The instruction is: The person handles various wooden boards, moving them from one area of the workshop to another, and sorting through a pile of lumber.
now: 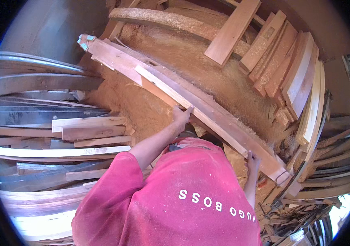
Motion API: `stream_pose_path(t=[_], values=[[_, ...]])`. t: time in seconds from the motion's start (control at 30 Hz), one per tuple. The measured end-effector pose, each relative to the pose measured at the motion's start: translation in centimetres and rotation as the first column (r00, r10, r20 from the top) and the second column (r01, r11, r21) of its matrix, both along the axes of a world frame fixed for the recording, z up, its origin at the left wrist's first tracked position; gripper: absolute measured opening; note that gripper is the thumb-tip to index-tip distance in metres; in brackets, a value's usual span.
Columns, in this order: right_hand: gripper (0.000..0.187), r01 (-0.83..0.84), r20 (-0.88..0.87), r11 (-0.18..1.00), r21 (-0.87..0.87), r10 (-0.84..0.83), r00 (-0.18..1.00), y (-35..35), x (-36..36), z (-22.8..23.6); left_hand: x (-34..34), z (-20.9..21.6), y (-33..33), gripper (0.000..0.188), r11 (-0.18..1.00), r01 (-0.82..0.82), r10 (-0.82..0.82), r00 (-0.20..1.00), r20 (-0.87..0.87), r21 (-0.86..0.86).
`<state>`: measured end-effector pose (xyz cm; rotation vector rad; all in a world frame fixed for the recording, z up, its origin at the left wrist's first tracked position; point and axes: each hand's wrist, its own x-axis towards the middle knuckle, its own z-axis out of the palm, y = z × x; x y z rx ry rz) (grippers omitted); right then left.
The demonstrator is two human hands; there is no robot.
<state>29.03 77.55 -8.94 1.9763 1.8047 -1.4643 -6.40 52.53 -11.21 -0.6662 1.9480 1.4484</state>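
Note:
A pale, narrow wooden strip (pixel 162 89) runs slantwise in front of me, from upper left to lower right. It lies along the near side of a long reddish wooden beam (pixel 224 119). My left hand (pixel 182 115) grips the strip near its middle, with thumb and finger over its edge. Farther right, my right hand (pixel 252 158) holds the strip close to its lower right end, its fingertips on the edge. The undersides of both hands' grips are hidden.
Sawdust (pixel 150 104) covers the ground around the beam. Planks (pixel 93 132) lie stacked on the left, and more boards (pixel 302 80) lean at the upper right. A wide board (pixel 232 33) slants at the top. Wood scraps (pixel 293 223) lie heaped at the lower right.

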Motion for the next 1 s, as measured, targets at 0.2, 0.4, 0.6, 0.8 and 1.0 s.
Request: stream_pose_path(t=[0.2, 0.4, 0.6, 0.8, 1.0], values=[[0.051, -0.071, -0.088, 0.991, 0.112, 0.081, 0.993, -2.2, -0.6, -0.5, 0.2, 1.1, -3.3, 0.044, 0.987, 0.15, -0.148, 0.988, -0.035, 0.062], [0.051, -0.613, -0.11, 0.721, 0.323, 0.672, 0.733, 0.8, 0.6, 0.1, 4.4, -6.2, -12.5, 0.046, 0.994, -0.012, 0.028, 0.988, -0.152, 0.109], [0.051, -0.747, 0.107, 0.539, 0.39, 0.779, 0.618, 4.1, 1.9, -1.2, 13.9, -10.5, -21.2, 0.048, 0.95, -0.296, 0.287, 0.953, -0.093, -0.1], [0.053, -0.849, 0.219, 0.221, 0.48, 0.907, 0.36, 4.5, -1.0, 1.3, 25.3, -12.4, -25.3, 0.048, 0.878, -0.218, 0.166, 0.974, -0.156, -0.426], [0.053, -0.862, 0.132, 0.324, 0.389, 0.907, 0.401, 3.8, -1.2, 1.5, 32.8, -9.9, -30.9, 0.037, 0.637, -0.187, 0.121, 0.982, -0.142, -0.748]])
